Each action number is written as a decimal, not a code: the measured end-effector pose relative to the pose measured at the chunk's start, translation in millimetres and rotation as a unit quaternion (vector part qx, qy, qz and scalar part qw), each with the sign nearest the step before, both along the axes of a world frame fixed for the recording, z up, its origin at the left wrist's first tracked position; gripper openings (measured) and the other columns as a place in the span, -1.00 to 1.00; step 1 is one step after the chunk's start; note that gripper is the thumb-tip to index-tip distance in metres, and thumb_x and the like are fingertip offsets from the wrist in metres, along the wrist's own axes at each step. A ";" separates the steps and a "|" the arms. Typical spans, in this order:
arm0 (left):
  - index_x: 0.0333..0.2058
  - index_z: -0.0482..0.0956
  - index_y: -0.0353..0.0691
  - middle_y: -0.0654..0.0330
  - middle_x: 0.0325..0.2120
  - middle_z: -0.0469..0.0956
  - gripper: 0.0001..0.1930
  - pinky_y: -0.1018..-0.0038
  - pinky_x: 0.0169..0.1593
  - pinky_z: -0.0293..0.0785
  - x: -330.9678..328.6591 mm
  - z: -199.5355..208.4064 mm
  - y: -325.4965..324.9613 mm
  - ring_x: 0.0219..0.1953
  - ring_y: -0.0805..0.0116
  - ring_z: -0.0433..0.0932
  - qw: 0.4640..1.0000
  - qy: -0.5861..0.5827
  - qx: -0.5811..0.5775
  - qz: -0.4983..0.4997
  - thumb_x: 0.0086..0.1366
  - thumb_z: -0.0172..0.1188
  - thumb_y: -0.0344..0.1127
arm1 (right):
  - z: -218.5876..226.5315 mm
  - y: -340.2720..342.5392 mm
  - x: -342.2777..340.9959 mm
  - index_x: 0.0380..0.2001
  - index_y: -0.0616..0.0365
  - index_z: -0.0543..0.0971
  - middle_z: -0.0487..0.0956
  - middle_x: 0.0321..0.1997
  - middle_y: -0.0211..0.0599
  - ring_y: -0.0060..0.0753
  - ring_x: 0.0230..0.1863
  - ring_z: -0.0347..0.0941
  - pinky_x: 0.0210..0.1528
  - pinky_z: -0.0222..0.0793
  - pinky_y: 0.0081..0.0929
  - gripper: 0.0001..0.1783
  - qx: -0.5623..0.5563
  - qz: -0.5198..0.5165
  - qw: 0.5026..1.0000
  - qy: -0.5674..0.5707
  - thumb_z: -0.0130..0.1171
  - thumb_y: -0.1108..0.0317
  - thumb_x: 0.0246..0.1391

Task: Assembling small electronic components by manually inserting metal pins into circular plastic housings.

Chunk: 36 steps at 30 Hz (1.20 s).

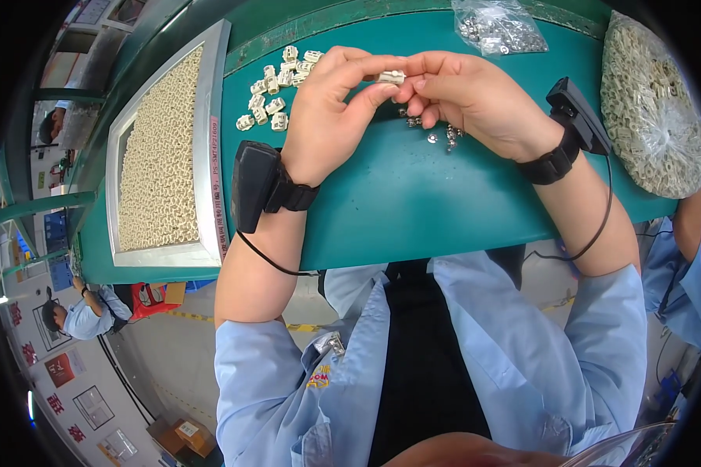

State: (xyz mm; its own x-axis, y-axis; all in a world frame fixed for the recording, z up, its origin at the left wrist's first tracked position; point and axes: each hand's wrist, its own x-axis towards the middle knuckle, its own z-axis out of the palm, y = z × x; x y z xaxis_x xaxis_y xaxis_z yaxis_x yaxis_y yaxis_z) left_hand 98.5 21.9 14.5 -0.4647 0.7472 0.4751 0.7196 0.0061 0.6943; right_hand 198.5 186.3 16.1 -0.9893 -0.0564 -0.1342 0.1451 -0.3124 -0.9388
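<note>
Above the green work surface (413, 210), my left hand (327, 113) pinches a small cream plastic housing (390, 77) between thumb and index finger. My right hand (471, 89) is closed at the housing's right end, its fingertips pressed together there. Whatever those fingertips hold, if anything, is hidden. Small shiny metal pieces (451, 138) lie loose just below my right fingers. Left of my left hand, several similar cream housings (275, 105) are scattered on the surface.
A metal-framed tray (212, 93) packed with rows of cream pieces stands at the left. A clear bag of metal parts (500, 29) lies at the back, and a large bag of cream parts (654, 109) at the right. Cables run from both wrist devices.
</note>
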 end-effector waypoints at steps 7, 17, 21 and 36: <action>-0.20 0.54 -0.17 0.28 -0.38 0.47 -0.77 0.60 -0.26 0.39 -6.5 -9.7 0.9 -0.33 0.49 0.45 0.992 -0.122 0.009 0.009 0.12 0.19 -0.41 | 3.7 9.1 0.2 -0.30 0.23 0.48 0.49 -0.37 -0.41 -0.61 -0.40 0.37 -0.36 0.30 -0.68 -0.86 0.420 -0.094 0.891 0.144 0.05 0.44 0.06; -0.21 0.42 -0.26 0.37 -0.39 0.43 -0.80 0.71 -0.28 0.32 4.7 -3.6 3.6 -0.38 0.66 0.38 0.968 -0.253 0.007 0.002 0.18 0.15 -0.45 | 30.5 18.1 30.4 -0.55 0.19 0.45 0.41 -0.53 -0.27 -0.29 -0.47 0.37 -0.40 0.29 -0.42 -0.87 0.609 0.188 0.753 0.163 0.21 0.46 -0.21; -0.21 0.43 -0.28 0.37 -0.41 0.43 -0.81 0.71 -0.28 0.33 6.8 -1.7 2.9 -0.38 0.66 0.38 0.971 -0.240 -0.003 -0.002 0.18 0.15 -0.44 | 28.4 9.4 36.1 -0.60 0.17 0.43 0.43 -0.54 -0.24 -0.18 -0.45 0.38 -0.38 0.28 -0.31 -0.84 0.673 0.218 0.694 0.134 0.23 0.44 -0.27; -0.22 0.44 -0.29 0.34 -0.42 0.45 -0.80 0.69 -0.29 0.33 10.4 2.4 3.1 -0.39 0.64 0.39 0.969 -0.246 -0.034 0.003 0.17 0.16 -0.42 | 54.4 13.3 36.4 -0.58 0.16 0.42 0.44 -0.51 -0.26 -0.14 -0.40 0.39 -0.37 0.26 -0.28 -0.82 0.680 0.161 0.713 0.066 0.23 0.43 -0.26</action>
